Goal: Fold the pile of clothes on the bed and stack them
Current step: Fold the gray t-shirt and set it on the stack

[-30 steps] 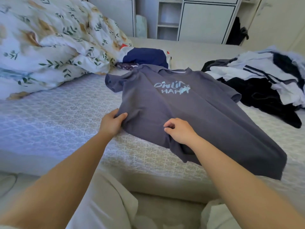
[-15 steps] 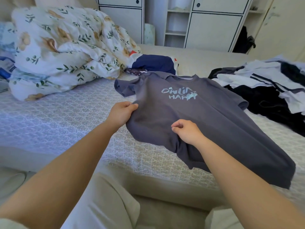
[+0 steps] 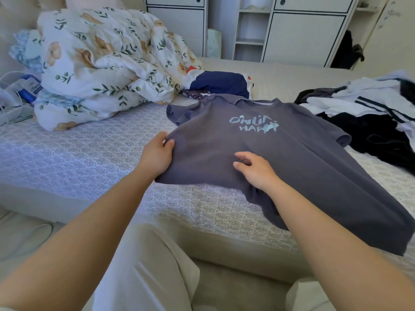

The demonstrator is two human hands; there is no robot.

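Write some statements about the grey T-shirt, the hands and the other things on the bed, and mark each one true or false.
1. The grey T-shirt lies print side up on the bed. True.
2. The left hand pinches the shirt's edge. True.
3. The right hand holds a black garment. False: it is over the grey shirt, fingers loosely curled, gripping nothing.
4. The unfolded clothes pile lies left of the shirt. False: it lies to the right.
5. A floral duvet is bunched at the left. True.
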